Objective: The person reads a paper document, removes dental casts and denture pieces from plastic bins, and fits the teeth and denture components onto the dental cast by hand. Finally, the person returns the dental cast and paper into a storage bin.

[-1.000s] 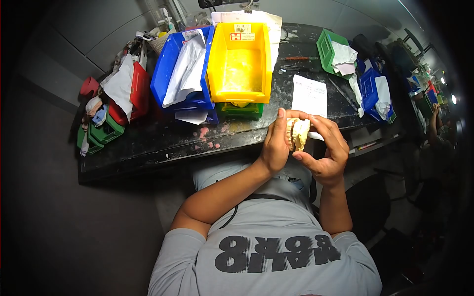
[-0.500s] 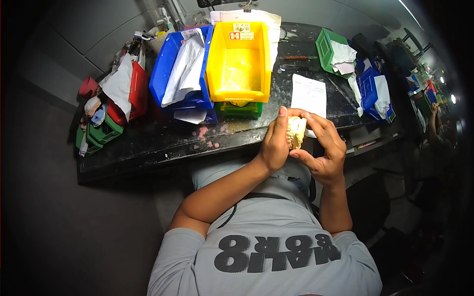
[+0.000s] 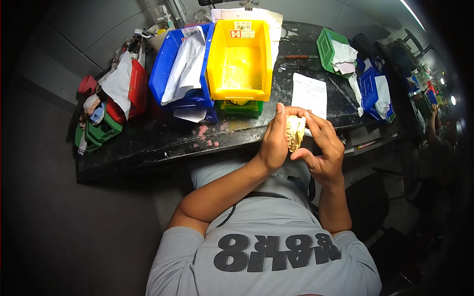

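Note:
A pale yellow dental cast is held up between my two hands, just in front of the bench edge. A row of teeth shows along its left side. My left hand is closed against that side with its thumb raised; part of its fingers is hidden behind the cast. My right hand curves around the right side, fingertips at the top and thumb by the lower edge. Behind the hands, a white written slip lies on the bench.
On the black bench stand a yellow bin, a blue bin with papers, and a red bin. Green bins sit at the left. A green bin and a blue bin stand at the right.
The dental cast has turned slightly between my hands, so more of its teeth and a groove down its face show. The hands have shifted only a little.

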Demonstrator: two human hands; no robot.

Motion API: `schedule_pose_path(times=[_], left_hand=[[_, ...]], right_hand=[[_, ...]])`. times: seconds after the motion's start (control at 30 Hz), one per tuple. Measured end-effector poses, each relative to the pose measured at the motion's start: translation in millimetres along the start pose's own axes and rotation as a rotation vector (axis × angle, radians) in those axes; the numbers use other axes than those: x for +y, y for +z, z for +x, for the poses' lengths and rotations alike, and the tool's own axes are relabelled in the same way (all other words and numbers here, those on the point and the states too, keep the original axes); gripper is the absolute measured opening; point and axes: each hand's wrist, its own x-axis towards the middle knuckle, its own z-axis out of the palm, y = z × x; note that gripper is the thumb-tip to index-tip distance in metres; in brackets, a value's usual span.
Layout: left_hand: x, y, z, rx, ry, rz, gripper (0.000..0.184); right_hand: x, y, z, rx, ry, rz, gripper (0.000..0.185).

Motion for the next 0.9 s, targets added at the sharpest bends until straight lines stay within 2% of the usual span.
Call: schedule_pose_path(times=[0.17,0.33,0.47,0.73,0.9], left_hand=[[9.4,6.4,-4.4,0.048,-0.026,0.001,0.073],[8.5,7.5,-4.9,0.058,0.107,0.099,0.086],[11.7,4.6,-5.1,0.029,0.122,0.196,0.09],[12.5,3.4,-6.3,0.045,-0.015,0.125,0.1],[18.3,3.7,-6.2,0.023,-0.035,0.094,0.101]], right_hand=[[-1.1,2.0,-2.3,0.022,0.018,0.036,0.08],[-4.7,8.8,-7.8,0.08,0.137,0.196,0.08],[-7.2,9.2,-7.7,0.096,0.194,0.269,0.077],[-7.5,9.5,-11.1,0.076,0.245,0.245,0.076],[-11.9,5.2,-5.3,0.045,0.163,0.169,0.077]])
